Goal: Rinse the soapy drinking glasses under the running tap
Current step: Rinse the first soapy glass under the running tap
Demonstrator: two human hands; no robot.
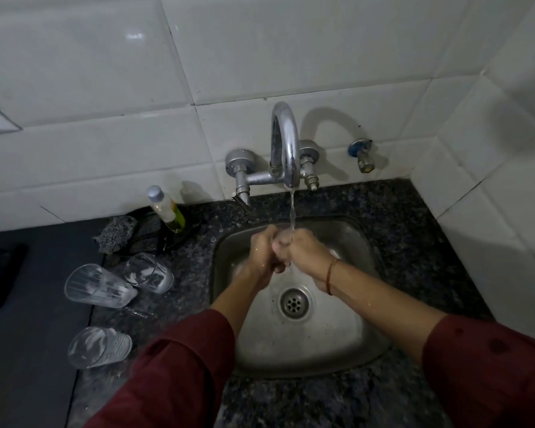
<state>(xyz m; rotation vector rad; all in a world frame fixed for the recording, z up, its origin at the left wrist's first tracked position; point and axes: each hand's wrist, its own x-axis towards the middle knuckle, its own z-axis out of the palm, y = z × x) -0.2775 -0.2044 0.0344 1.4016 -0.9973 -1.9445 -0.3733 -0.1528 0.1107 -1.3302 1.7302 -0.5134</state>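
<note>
My left hand (261,251) and my right hand (306,251) are pressed together over the steel sink (346,344), with curled fingers, right under the thin stream from the chrome tap (286,143). Water lands on a pale patch between them; I cannot tell whether that is a glass or just my hands. Three soapy clear glasses lie on their sides on the granite counter, left of the sink: one ribbed glass (98,287), one glass behind it (150,273) and one nearer glass (98,347).
A soap bottle (166,208) and a grey scrubber (115,233) stand at the back left near the wall. A dark stovetop (28,319) borders the counter on the left. A small valve (363,156) juts from the tiled wall. The drain (294,302) is uncovered.
</note>
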